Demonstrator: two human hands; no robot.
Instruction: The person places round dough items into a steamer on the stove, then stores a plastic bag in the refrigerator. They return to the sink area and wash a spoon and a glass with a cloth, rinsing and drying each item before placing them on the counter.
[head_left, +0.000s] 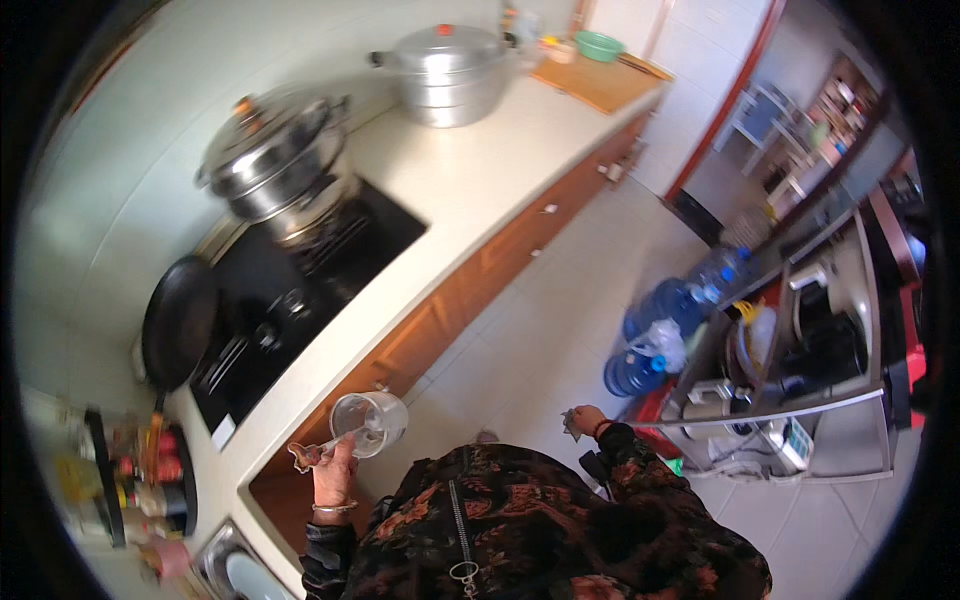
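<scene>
My left hand (335, 472) is closed around the handle side of a clear plastic cup (379, 424). The cup is tilted with its mouth toward the counter, and I see no clear contents in it. A small brown and whitish item (304, 456), too blurred to name, sticks out by the thumb of that hand. On the other side of my body, my right hand (590, 421) grips a small grey crumpled piece (571, 424), perhaps a wrapper or cloth. Both hands are over the floor, the left one close to the counter's front edge.
Along the wall runs a pale counter (465, 195) with a black gas stove (315, 262), a steel steamer pot (277, 165), a frying pan (180, 322), an aluminium pot (450, 75) and a cutting board (592, 81). Blue water bottles (630, 373) and a metal rack (765, 420) stand at right.
</scene>
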